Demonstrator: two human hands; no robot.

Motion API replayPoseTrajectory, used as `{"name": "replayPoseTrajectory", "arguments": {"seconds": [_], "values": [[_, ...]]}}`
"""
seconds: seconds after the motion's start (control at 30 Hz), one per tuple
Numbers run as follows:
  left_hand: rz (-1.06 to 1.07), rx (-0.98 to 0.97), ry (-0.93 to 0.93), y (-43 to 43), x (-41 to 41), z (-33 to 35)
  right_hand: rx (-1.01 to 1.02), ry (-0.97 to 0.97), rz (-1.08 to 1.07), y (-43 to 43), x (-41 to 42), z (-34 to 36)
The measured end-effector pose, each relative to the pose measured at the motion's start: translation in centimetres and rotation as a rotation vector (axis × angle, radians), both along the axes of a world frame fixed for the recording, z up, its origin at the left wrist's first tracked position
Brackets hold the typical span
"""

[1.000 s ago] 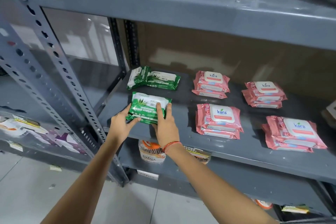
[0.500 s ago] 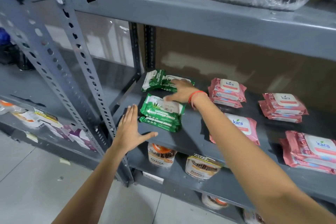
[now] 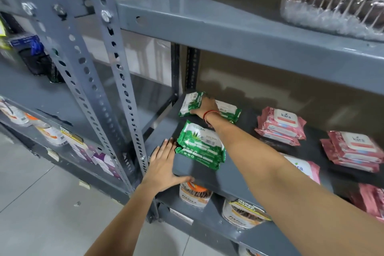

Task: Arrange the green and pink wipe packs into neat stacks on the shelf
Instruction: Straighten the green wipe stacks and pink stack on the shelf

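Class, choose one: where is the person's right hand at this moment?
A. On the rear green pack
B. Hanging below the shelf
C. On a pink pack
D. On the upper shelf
A: the right hand lies on the rear green pack, behind the front green stack.

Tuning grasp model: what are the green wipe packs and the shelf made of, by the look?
Green wipe packs: soft plastic film, glossy; crinkled, crimped edges, highlights on the print. Shelf: looks like grey painted sheet metal, semi-gloss; folded front lip, faint reflections, bolted perforated uprights.
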State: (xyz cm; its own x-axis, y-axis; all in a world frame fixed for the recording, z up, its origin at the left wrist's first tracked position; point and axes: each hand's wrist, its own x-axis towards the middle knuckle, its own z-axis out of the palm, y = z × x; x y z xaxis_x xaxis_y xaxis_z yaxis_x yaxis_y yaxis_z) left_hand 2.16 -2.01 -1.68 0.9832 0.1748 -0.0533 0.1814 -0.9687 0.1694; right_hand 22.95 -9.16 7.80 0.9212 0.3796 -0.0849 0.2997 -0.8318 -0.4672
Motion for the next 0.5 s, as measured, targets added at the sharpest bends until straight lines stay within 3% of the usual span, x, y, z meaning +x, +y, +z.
{"name": "replayPoseTrajectory", "arguments": {"seconds": [0.2, 0.5], "values": [[-0.001, -0.005, 0.008, -0.1, -0.1, 0.2, 0.461, 0.434, -0.433, 1.7, -0.7, -0.7], [-0.003, -0.009, -0.002, 0.0, -0.2, 0.1, 0.748, 0.638, -0.497, 1.6, 0.5, -1.9]]}}
